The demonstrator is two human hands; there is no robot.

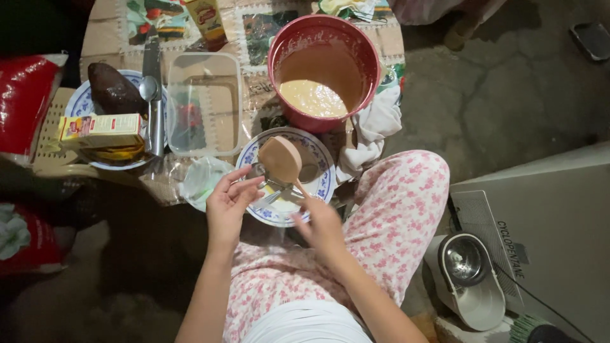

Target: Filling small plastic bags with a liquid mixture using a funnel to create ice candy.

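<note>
Gripping the thin handle, the right hand [321, 222] holds a batter-coated, rounded wooden spatula [279, 159] tilted above a white ceramic plate with a blue patterned rim [324, 166]. The left hand [230, 202] hovers beside it, fingers loosely spread, touching nothing clearly. Metal utensils on the plate are partly hidden. Behind stands a red plastic bucket [365, 47] of smooth, pale batter [312, 97].

From my fingers [244, 184], the batter-coated wooden spatula [280, 159] sits just right, over the blue-rimmed white plate [321, 184]. Beyond it stands the red plastic bucket [324, 63] holding pale batter [312, 97]. The clear rectangular plastic container [204, 105] lies beyond-left, the steel spoon [150, 89] farther left.
</note>
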